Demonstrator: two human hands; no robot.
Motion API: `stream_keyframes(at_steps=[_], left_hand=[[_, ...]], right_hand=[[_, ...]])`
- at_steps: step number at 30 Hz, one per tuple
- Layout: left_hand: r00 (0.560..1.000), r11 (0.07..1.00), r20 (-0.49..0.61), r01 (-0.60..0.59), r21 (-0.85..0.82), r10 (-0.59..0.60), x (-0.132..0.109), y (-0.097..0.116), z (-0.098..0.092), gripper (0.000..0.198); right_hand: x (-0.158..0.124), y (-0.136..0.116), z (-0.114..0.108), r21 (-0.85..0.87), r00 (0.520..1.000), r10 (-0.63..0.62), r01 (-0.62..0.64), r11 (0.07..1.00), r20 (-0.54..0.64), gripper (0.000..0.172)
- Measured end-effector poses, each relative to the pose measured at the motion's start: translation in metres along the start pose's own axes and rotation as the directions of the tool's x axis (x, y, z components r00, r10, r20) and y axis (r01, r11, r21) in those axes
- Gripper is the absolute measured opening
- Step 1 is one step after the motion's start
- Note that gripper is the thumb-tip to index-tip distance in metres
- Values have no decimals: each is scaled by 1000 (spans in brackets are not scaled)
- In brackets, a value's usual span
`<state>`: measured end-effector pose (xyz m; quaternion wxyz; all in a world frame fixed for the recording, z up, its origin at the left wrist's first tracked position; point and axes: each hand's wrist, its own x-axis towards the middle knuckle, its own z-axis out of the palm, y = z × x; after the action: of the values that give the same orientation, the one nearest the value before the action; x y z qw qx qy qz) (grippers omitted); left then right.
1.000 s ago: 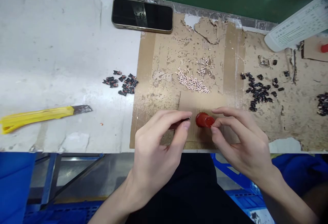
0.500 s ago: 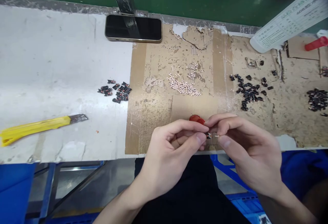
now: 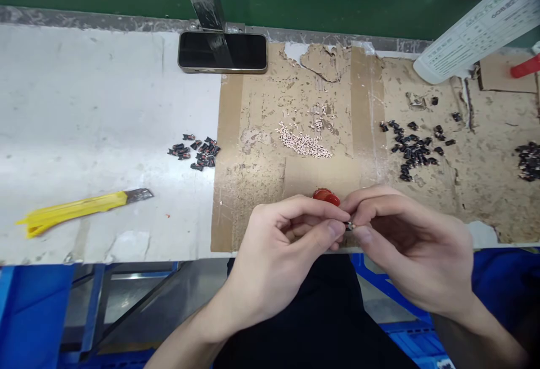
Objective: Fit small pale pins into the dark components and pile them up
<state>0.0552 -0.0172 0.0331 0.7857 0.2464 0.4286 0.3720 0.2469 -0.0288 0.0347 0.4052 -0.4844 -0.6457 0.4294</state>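
Note:
Near the table's front edge, my left hand (image 3: 287, 251) pinches a small black part (image 3: 349, 226) between thumb and forefinger. My right hand (image 3: 417, 245) is closed at the fingertips on a tiny pale piece, mostly hidden, right against the end of that part. Whether the piece sits inside it I cannot tell. Just behind the fingers is a small red dish (image 3: 325, 196), partly covered by my left hand. Further back lies a heap of tiny pinkish pieces (image 3: 306, 144) on the cardboard.
Small black parts (image 3: 205, 156) lie on the left, with more black parts (image 3: 415, 149) on the right and a dark pile (image 3: 529, 161) at the far right. A yellow utility knife (image 3: 78, 210), blade out, a phone (image 3: 223, 53) and a white bottle (image 3: 476, 26) lie around.
My right fingertips have moved left to my left hand, bringing the pale piece up against the black part. The gap between them has closed. The view has shifted slightly.

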Motion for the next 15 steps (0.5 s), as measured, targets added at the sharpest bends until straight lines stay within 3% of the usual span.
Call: stream_keyframes(at_steps=[5, 8, 11, 15], left_hand=[[1000, 995, -8, 27, -99, -28, 1, 1, 2, 10], [1000, 987, 23, 5, -162, -2, 1, 1, 4, 9], [999, 977, 32, -14, -213, 21, 2, 1, 5, 8], [999, 970, 38, -5, -242, 14, 2, -3, 9, 25]], right_hand=[[-3, 6, 1, 18, 992, -80, 82, 996, -96, 37], [-5, 8, 2, -67, 973, -189, 182, 981, -129, 46], [-7, 6, 2, -169, 959, -235, 209, 963, -156, 43], [-15, 11, -1, -251, 967, -156, 103, 963, -201, 27]])
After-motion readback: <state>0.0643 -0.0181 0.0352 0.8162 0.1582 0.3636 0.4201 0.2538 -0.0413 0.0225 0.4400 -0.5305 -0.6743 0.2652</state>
